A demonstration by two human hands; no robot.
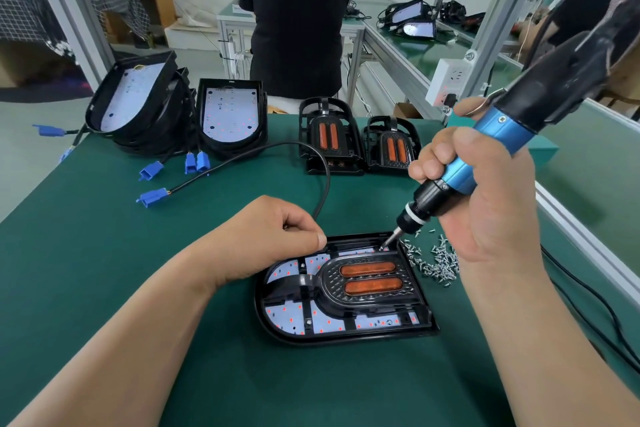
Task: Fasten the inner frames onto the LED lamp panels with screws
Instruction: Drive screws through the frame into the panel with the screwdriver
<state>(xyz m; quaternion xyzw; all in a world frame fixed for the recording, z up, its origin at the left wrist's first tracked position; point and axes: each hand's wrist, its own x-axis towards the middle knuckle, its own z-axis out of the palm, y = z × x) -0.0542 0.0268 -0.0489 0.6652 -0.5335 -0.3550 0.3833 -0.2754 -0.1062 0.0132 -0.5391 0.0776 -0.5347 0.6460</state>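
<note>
- inner frame [329, 289]: glossy black plastic, fine pebbled texture around two ribbed, translucent orange lenses [373, 286]
- LED lamp panel [287, 314]: matt white board in a smooth black plastic housing
- electric screwdriver [460, 173]: satin blue metal barrel, black plastic nose
- screws [440, 262]: bright silvery metal
- table mat [104, 253]: matt green, smooth

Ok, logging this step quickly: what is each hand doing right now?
Left hand: fingers curled, thumb at the lamp panel rim; whether it holds anything cannot be told.
Right hand: grips the electric screwdriver.
</note>
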